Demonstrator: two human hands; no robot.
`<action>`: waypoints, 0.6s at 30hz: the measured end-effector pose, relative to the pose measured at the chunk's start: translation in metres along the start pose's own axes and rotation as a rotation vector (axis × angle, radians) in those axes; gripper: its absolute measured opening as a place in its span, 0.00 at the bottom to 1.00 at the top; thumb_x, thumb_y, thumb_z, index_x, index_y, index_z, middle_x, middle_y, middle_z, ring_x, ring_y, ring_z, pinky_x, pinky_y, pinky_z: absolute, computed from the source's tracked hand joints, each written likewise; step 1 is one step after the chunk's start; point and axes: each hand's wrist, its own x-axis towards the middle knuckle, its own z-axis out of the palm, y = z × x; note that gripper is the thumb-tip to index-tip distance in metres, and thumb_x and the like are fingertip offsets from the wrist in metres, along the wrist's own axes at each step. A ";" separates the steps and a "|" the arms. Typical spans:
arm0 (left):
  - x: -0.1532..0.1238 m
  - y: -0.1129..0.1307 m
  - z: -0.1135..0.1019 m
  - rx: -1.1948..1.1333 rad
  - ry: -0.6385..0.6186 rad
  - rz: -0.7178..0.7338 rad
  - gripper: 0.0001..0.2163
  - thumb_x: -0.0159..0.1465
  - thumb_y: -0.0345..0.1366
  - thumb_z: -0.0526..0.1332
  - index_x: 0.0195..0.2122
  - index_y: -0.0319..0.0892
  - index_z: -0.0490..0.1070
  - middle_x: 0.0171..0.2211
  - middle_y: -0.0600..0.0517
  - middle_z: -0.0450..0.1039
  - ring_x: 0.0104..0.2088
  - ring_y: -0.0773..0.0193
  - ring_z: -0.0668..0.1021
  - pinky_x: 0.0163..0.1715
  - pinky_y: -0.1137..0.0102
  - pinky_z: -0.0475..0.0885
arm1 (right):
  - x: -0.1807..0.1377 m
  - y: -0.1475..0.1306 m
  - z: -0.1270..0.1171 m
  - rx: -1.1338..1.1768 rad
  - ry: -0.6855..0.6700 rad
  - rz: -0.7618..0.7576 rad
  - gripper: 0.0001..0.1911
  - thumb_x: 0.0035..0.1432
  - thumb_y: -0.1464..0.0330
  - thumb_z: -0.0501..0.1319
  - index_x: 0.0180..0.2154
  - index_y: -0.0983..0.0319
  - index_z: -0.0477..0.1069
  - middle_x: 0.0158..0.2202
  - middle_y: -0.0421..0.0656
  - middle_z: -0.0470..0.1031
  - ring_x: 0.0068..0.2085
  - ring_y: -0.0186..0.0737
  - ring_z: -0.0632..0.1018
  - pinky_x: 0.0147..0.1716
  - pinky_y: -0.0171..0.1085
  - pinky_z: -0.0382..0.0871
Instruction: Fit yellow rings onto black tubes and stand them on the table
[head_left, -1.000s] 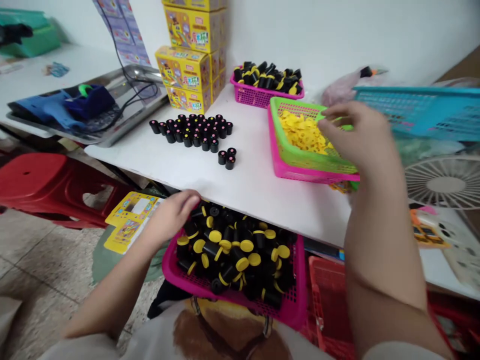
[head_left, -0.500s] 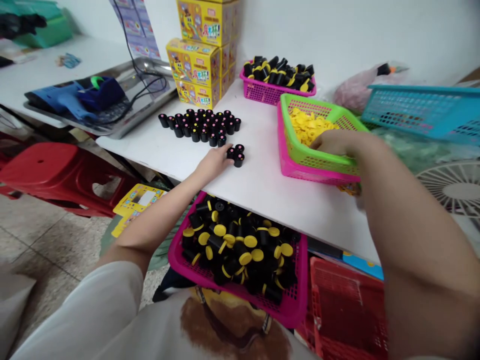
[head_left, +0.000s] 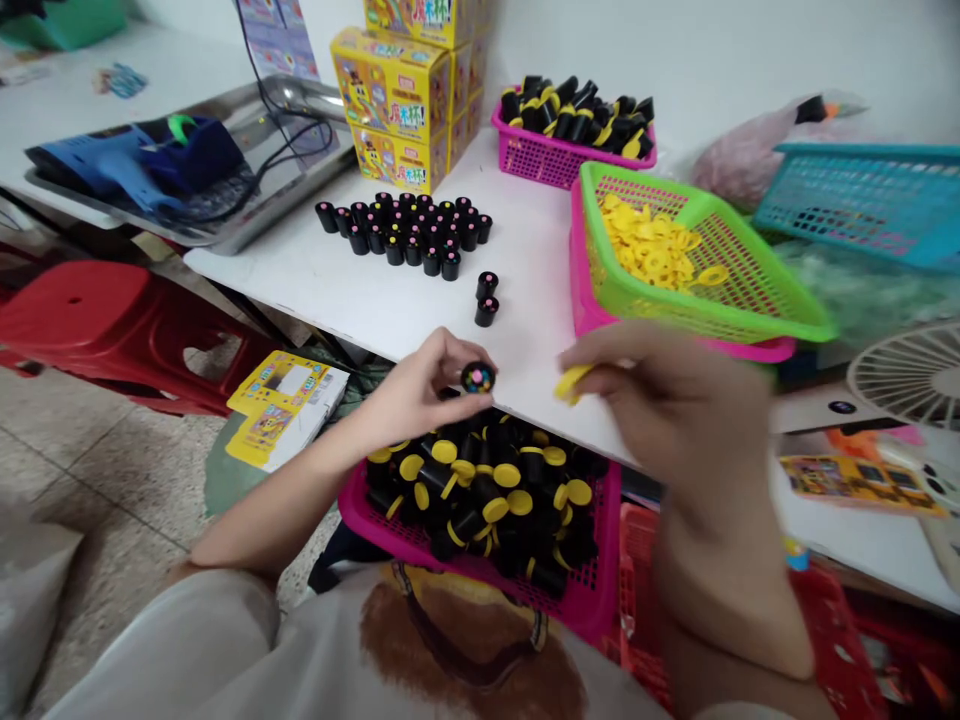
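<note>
My left hand (head_left: pixel 420 385) is closed round a small black tube (head_left: pixel 478 377), its open end with coloured dots facing up. My right hand (head_left: pixel 667 395) pinches a yellow cap (head_left: pixel 571 383) just right of the tube, over the white table's front edge (head_left: pixel 450 330). Below both hands a pink basket (head_left: pixel 390 530) on my lap holds several black tubes with yellow caps. A green basket (head_left: pixel 757 290) of loose yellow caps (head_left: pixel 652 250) sits on the table to the right. Two uncapped black tubes (head_left: pixel 486 298) stand near a cluster of several more (head_left: pixel 409 232).
A pink basket of capped tubes (head_left: pixel 574 120) stands at the back beside yellow boxes (head_left: pixel 405 90). A metal tray with a blue tool (head_left: pixel 135 170) lies left, a blue basket (head_left: pixel 862 200) and a fan (head_left: pixel 911 375) right. Red stool (head_left: pixel 97 335) and red crate (head_left: pixel 825 640) are below.
My left hand picked one black tube from the small group on the table and brought it toward me. My right hand left the green basket with a yellow cap and came beside the tube.
</note>
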 end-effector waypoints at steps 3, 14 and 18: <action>-0.019 0.014 0.011 -0.012 -0.073 0.061 0.14 0.68 0.40 0.67 0.47 0.45 0.63 0.51 0.45 0.77 0.49 0.61 0.81 0.46 0.67 0.78 | -0.016 -0.005 0.037 0.133 -0.102 0.042 0.14 0.61 0.79 0.62 0.38 0.55 0.81 0.41 0.39 0.81 0.40 0.36 0.82 0.39 0.36 0.79; -0.032 0.027 0.018 0.023 0.120 -0.190 0.28 0.71 0.57 0.55 0.67 0.52 0.52 0.51 0.47 0.74 0.48 0.54 0.80 0.47 0.58 0.78 | -0.022 -0.011 0.071 0.161 0.031 0.261 0.07 0.66 0.58 0.64 0.40 0.48 0.82 0.43 0.41 0.82 0.46 0.48 0.82 0.48 0.51 0.82; -0.036 0.034 0.035 -0.271 0.202 -0.256 0.24 0.72 0.56 0.47 0.65 0.54 0.52 0.44 0.49 0.73 0.41 0.57 0.80 0.40 0.59 0.79 | -0.024 0.007 0.063 0.178 -0.259 -0.121 0.22 0.64 0.50 0.64 0.57 0.48 0.76 0.59 0.43 0.75 0.62 0.54 0.75 0.60 0.52 0.76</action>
